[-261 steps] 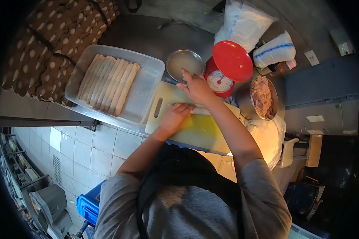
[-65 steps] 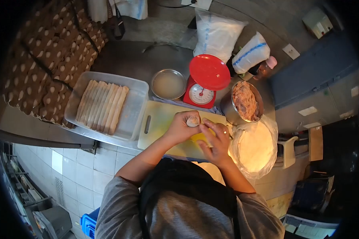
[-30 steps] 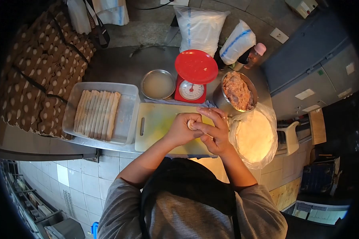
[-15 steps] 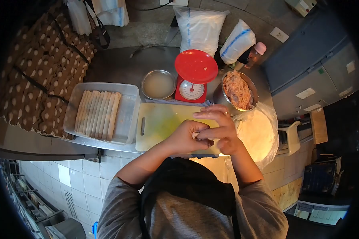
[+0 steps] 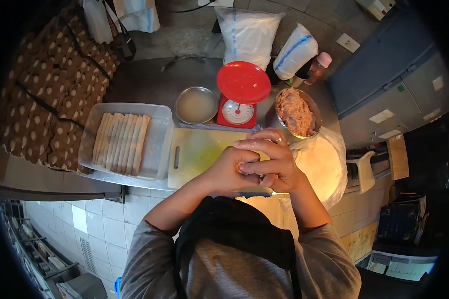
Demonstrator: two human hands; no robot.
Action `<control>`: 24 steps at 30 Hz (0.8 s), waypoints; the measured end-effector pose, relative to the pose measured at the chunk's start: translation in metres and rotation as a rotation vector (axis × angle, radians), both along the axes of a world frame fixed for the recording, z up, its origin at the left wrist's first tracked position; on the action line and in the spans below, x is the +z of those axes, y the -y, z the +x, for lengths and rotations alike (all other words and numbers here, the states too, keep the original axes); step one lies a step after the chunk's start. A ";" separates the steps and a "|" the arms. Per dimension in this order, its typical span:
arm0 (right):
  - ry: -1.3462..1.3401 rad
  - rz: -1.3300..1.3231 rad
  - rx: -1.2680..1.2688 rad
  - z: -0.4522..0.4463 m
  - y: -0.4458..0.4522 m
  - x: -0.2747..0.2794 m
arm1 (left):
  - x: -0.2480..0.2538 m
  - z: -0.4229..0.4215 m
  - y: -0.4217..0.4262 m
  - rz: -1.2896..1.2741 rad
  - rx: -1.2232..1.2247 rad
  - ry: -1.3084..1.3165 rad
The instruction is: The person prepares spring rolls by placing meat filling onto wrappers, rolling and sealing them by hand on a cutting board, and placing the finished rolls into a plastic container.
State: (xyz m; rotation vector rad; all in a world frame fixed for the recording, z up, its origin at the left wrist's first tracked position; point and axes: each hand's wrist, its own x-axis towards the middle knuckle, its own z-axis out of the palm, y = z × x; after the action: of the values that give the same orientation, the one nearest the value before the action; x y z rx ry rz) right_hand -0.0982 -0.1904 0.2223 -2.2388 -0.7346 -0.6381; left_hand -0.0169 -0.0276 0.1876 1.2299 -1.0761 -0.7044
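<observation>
My left hand (image 5: 232, 170) is curled into a loose fist above the cutting board (image 5: 189, 144), a pale board with a yellow-green patch and a slot handle. Against it presses my right hand (image 5: 280, 167), fingers bent over the left thumb side, a ring on one finger. Whatever lies between the two hands is hidden. Right of them rests a stack of pale round wrapper sheets (image 5: 317, 172) in clear plastic. Beyond that stands a metal bowl of reddish ground filling (image 5: 297, 112). To the left, a plastic tub (image 5: 159, 144) contains several rolled spring rolls (image 5: 122, 142).
A red kitchen scale (image 5: 237, 112) stands behind the board, beside a metal bowl of cloudy liquid (image 5: 196, 105). Egg trays (image 5: 50, 94) are stacked at far left. White plastic bags (image 5: 249, 37) and a pink-capped bottle (image 5: 320, 65) line the back. Grey cabinets (image 5: 389, 94) border the right.
The right fingers have closed further over the left fist, covering the pale bit that showed at the left thumb. The whole view has shifted slightly.
</observation>
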 end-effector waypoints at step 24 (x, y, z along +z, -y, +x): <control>-0.618 -0.285 -0.539 -0.018 0.002 -0.157 | -0.123 0.033 -0.025 -0.079 1.003 -0.409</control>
State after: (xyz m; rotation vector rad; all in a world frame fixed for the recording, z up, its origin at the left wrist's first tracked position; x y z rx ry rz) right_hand -0.1159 -0.1926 0.0654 -2.7098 0.1034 -0.0421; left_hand 0.0162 -0.0025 0.0651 1.2891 -0.0747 -0.1064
